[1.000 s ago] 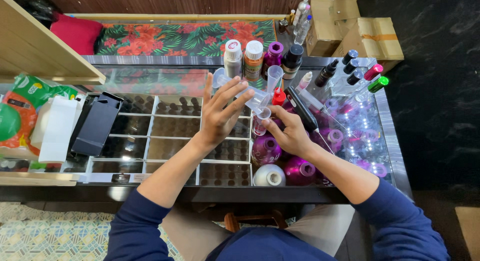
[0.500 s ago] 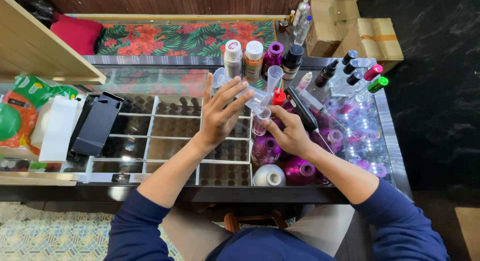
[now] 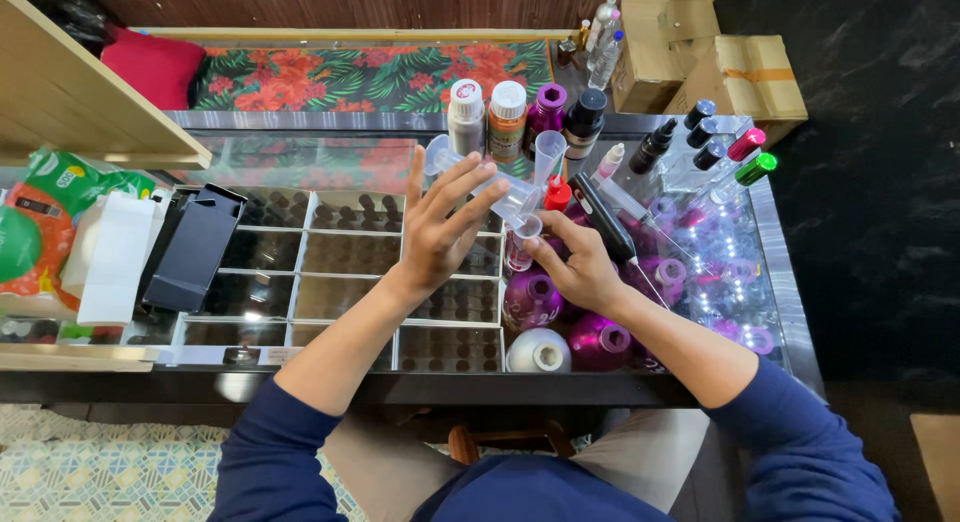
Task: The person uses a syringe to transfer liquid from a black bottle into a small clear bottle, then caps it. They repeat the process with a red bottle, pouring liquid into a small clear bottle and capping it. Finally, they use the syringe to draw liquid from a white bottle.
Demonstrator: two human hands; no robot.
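Observation:
My left hand (image 3: 440, 227) holds a clear plastic measuring tube (image 3: 480, 180) tilted on its side, its mouth over a small clear funnel (image 3: 525, 224). The funnel sits in a small clear vial with pink liquid (image 3: 519, 252), which my right hand (image 3: 575, 267) grips on the glass counter (image 3: 340, 162). A second clear measuring cup (image 3: 548, 154) stands just behind, beside a red-capped bottle (image 3: 557, 194). Purple metallic bottles (image 3: 531, 300) and a white one (image 3: 538, 352) stand in front of my right hand.
A row of bottles (image 3: 508, 117) with white, purple and black caps stands at the back. Black spray bottles (image 3: 655, 142) and pink- and green-capped ones (image 3: 745, 157) are at the right. A black box (image 3: 192, 247), white paper and green bags lie at the left. Cardboard boxes (image 3: 740, 77) sit behind.

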